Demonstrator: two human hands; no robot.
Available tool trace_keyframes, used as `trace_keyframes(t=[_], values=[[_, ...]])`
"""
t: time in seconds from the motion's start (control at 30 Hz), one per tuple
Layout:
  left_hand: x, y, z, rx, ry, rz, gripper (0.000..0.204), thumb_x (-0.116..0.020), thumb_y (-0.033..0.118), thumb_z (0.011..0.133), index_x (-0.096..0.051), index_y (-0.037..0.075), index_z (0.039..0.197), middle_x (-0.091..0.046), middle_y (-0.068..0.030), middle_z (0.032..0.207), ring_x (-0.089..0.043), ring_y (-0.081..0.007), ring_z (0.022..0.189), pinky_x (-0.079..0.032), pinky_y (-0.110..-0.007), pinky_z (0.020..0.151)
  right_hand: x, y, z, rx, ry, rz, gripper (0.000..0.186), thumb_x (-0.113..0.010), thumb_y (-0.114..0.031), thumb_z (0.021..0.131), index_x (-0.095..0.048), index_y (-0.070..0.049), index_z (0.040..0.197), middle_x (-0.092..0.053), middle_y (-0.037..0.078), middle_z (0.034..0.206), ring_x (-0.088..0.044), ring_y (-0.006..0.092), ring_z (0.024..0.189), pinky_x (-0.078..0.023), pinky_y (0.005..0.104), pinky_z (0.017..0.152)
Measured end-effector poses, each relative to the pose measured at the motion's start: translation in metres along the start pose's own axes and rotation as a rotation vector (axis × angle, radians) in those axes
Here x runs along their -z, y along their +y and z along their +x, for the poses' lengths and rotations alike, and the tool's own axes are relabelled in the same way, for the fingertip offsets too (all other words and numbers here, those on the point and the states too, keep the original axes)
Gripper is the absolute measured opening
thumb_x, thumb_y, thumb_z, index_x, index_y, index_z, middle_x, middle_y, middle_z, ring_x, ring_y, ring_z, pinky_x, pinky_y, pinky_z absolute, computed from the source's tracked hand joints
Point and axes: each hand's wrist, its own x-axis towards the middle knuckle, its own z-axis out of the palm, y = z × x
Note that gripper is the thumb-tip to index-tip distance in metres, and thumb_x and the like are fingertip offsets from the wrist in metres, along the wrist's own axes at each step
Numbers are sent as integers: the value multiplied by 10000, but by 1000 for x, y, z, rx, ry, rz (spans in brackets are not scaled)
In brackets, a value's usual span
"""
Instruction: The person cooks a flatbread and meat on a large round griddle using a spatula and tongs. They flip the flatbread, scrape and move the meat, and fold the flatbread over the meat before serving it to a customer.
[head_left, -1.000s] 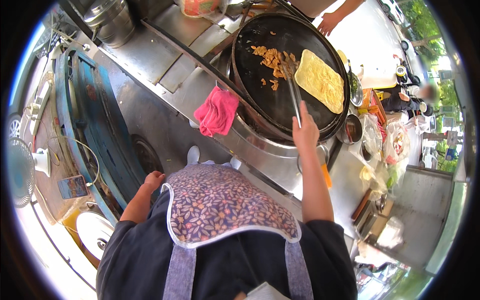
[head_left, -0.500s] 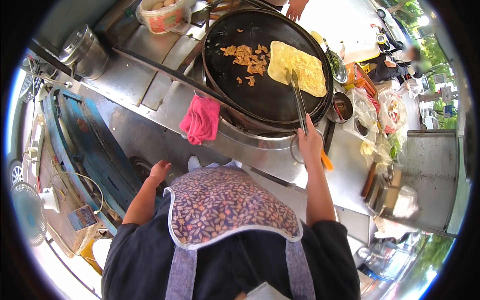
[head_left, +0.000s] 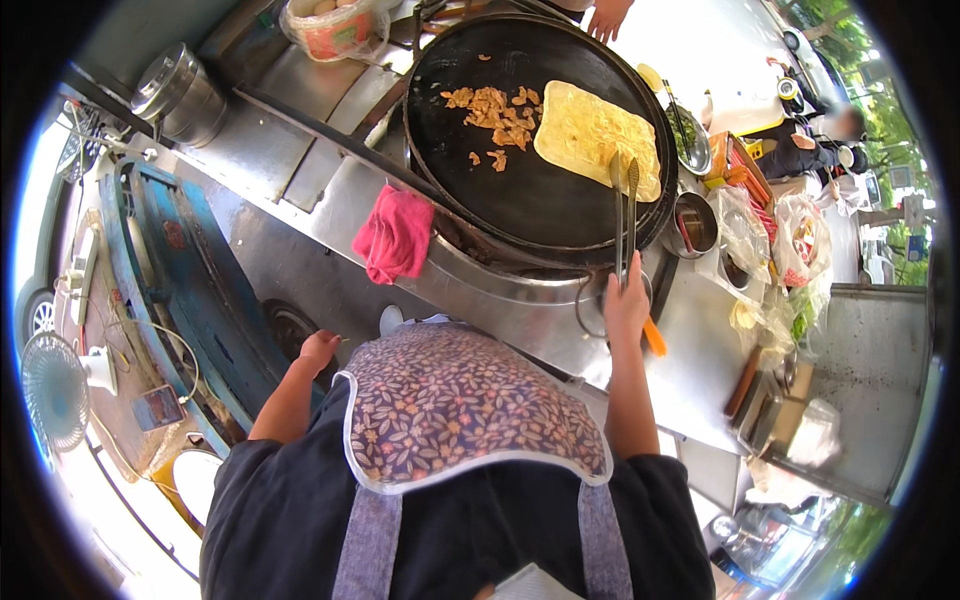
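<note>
My right hand (head_left: 627, 305) grips long metal tongs (head_left: 624, 205) whose tips rest at the near edge of a yellow flat omelette (head_left: 595, 140) on a big round black griddle (head_left: 520, 200). A heap of browned chopped bits (head_left: 493, 110) lies on the griddle left of the omelette. My left hand (head_left: 317, 350) hangs low beside my floral apron (head_left: 460, 405), fingers curled, holding nothing I can make out.
A pink cloth (head_left: 396, 232) lies on the steel counter (head_left: 300, 170) left of the griddle. A steel pot (head_left: 182, 95) and a plastic-wrapped bowl (head_left: 335, 25) stand at the back. Small bowls (head_left: 693, 222), bags (head_left: 790, 260) and an orange-handled tool (head_left: 653, 337) crowd the right. Another person's hand (head_left: 605, 15) shows at the top.
The tongs have drawn back from the chopped bits and across the omelette to its near right edge. My head has tilted, so the griddle sits higher in view.
</note>
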Motion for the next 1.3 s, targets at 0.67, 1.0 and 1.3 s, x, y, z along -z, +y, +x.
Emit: trace_keyframes(t=[0.67, 1.0, 1.3], values=[[-24, -28, -18, 92, 6, -176, 414, -635, 390, 874, -666, 46, 1104, -693, -144, 1032, -654, -282, 993, -490, -363, 875, -27, -125, 47, 526, -170, -92, 640, -618, -230, 882, -347, -133, 1454, -557, 103, 806, -604, 294, 660, -503, 416, 574], [-14, -30, -31, 149, -4, -241, 387, -648, 346, 878, -659, 45, 1121, -696, -139, 1026, -662, -257, 964, -498, -347, 854, -44, -158, 53, -166, -606, 865, 494, -541, -191, 957, -422, -124, 1432, -540, 19, 684, -432, 72, 423, -354, 221, 396], [-5, -50, -17, 114, -3, -221, 390, -638, 356, 879, -659, 56, 1128, -692, -134, 1056, -651, -263, 1003, -490, -355, 877, -41, -138, 48, 41, -297, 574, 499, -560, -188, 936, -443, -156, 1420, -595, 84, 727, -556, 172, 514, -435, 299, 464]])
